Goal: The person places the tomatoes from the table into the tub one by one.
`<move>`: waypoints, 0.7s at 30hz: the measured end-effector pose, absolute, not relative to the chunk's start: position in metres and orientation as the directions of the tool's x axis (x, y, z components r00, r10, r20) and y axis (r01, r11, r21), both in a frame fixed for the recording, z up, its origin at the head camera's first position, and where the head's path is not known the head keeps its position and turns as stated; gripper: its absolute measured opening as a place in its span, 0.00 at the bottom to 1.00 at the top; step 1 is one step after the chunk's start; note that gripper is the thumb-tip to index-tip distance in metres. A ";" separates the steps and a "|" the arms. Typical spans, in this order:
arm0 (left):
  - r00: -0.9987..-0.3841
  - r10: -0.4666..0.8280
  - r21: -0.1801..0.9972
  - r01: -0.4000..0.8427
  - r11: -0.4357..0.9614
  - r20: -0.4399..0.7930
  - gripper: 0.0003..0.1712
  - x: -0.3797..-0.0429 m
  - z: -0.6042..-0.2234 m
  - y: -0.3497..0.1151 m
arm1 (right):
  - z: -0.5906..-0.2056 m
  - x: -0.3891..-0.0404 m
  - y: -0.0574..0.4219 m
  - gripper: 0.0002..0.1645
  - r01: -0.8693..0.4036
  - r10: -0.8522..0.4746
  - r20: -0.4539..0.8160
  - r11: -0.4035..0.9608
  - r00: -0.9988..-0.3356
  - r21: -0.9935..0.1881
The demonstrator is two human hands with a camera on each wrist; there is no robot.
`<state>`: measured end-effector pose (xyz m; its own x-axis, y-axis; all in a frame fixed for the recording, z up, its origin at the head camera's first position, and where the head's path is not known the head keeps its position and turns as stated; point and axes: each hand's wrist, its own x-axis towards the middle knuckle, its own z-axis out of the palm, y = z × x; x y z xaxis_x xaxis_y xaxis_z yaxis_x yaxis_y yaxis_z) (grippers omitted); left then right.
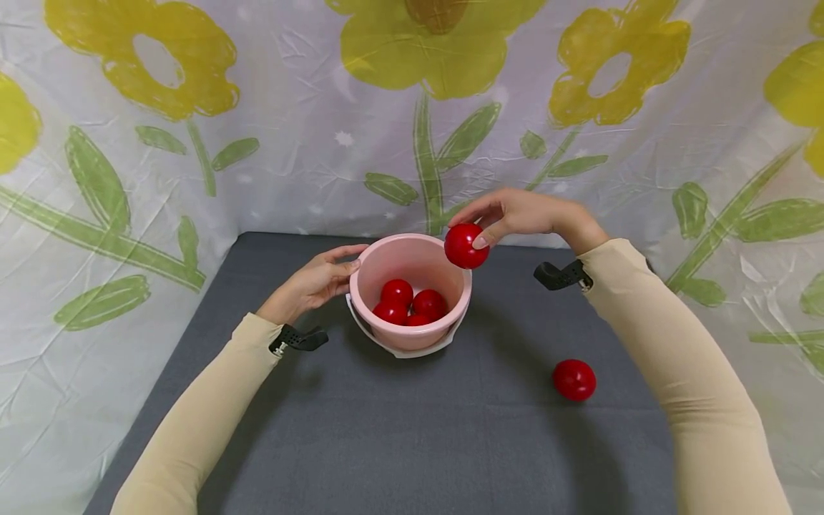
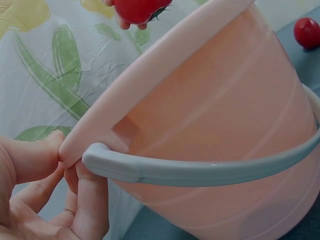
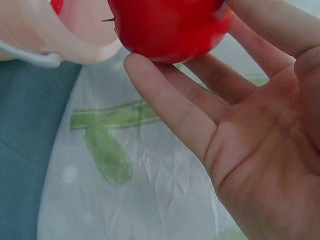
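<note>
A pink bucket with a white handle stands on the dark table, several red tomatoes lying inside it. My left hand pinches the bucket's rim at its left side, thumb on the outer edge in the left wrist view. Just over the bucket's right rim, my right hand holds another tomato between thumb and fingers. In the right wrist view, the fingers support that tomato from below, and a bit of green stem shows on it.
One more tomato lies on the dark grey tablecloth, right of the bucket and nearer the front. A white curtain with yellow flowers hangs behind the table and along both sides.
</note>
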<state>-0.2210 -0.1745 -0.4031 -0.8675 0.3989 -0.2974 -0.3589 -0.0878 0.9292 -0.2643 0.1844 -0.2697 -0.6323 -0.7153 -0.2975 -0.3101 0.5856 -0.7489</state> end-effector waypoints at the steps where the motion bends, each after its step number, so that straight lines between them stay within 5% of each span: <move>1: -0.867 0.399 0.929 -0.360 -0.089 -0.298 0.31 -0.221 -0.403 -0.175 | -0.269 -0.265 0.181 0.31 -0.311 -0.717 -0.300 0.586 -0.629 -0.749; 21: -0.869 0.386 0.928 -0.364 -0.077 -0.309 0.30 -0.222 -0.404 -0.175 | -0.287 -0.282 0.121 0.32 -0.310 -0.768 -0.359 0.569 -0.530 -0.762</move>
<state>-0.2223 -0.1751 -0.4039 -0.8693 0.3860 -0.3087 -0.3638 -0.0768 0.9283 -0.2815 0.1214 -0.2874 -0.5304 -0.7682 -0.3586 -0.3097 0.5693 -0.7616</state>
